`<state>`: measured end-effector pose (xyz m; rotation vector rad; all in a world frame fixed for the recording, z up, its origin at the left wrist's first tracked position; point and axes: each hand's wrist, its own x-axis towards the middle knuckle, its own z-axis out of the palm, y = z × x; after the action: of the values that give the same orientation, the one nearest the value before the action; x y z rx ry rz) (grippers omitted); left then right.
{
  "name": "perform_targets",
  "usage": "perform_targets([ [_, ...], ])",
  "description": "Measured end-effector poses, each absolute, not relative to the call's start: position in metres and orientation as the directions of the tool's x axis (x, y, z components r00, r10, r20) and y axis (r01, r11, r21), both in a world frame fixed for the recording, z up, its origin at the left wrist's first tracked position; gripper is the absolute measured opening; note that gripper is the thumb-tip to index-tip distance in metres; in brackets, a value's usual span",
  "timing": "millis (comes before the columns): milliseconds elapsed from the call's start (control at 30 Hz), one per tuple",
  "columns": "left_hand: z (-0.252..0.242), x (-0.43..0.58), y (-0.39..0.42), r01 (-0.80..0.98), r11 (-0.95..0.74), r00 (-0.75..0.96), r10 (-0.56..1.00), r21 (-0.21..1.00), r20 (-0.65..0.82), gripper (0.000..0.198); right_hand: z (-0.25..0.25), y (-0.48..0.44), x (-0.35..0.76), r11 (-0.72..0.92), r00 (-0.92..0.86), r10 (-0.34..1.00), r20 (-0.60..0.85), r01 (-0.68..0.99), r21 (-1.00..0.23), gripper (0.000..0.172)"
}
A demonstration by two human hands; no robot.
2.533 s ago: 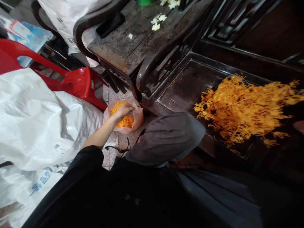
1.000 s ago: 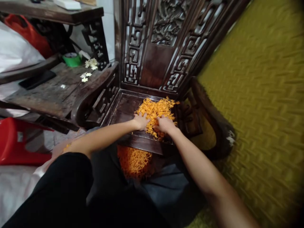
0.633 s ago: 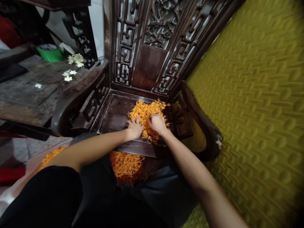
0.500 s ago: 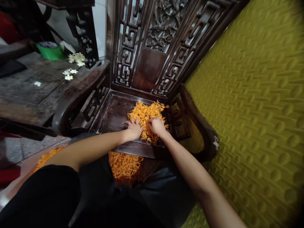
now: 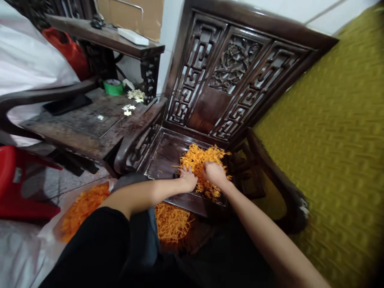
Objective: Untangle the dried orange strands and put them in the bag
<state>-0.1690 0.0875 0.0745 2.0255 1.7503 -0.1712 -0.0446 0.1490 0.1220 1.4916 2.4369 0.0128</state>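
A heap of thin orange strands (image 5: pixel 200 159) lies on the seat of a dark carved wooden chair (image 5: pixel 163 154). My left hand (image 5: pixel 188 179) rests on the heap's near left edge, fingers curled down onto the strands. My right hand (image 5: pixel 213 173) presses into the heap's near side, fingers bent among the strands. Whether either hand has gripped any strands is not visible. A second pile of orange strands (image 5: pixel 171 222) lies below the seat's front edge, between my knees. A thin plastic bag of orange strands (image 5: pixel 81 207) sits on the floor at my left.
A dark low wooden table (image 5: pixel 87 124) to the left carries a green tape roll (image 5: pixel 113 87), small white flowers (image 5: pixel 135 95) and a black flat object (image 5: pixel 66 105). A red plastic chair (image 5: pixel 18 182) and white sacks (image 5: pixel 27 64) stand left. A yellow-green textured mat (image 5: pixel 333 144) fills the right.
My left hand has left the floor bag and joined the right hand on the heap. Over the last second both hands stay in the strands while the view tilts up and left.
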Motion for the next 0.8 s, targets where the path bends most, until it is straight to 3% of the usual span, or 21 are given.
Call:
perform_targets([
  [233, 0.074, -0.168, 0.084, 0.963, -0.134, 0.215, 0.904, 0.233, -0.369, 0.047, 0.123, 0.155, -0.049, 0.493, -0.408, 0.838, -0.362, 0.850, 0.184, 0.033],
  [433, 0.067, -0.172, 0.080, 0.959, -0.168, 0.244, 0.900, 0.230, -0.361, 0.049, 0.113, 0.136, -0.059, 0.493, -0.417, 0.856, -0.305, 0.837, 0.238, 0.031],
  [633, 0.068, -0.175, 0.089, 0.961, -0.137, 0.223, 0.896, 0.239, -0.383, 0.057, 0.180, 0.157, -0.050, 0.446, -0.423, 0.895, -0.140, 0.857, 0.259, 0.033],
  [800, 0.070, -0.179, 0.095, 0.964, -0.128, 0.220, 0.875, 0.231, -0.432, 0.066, 0.254, 0.168, -0.039, 0.260, -0.295, 0.928, 0.227, 0.950, 0.170, 0.032],
])
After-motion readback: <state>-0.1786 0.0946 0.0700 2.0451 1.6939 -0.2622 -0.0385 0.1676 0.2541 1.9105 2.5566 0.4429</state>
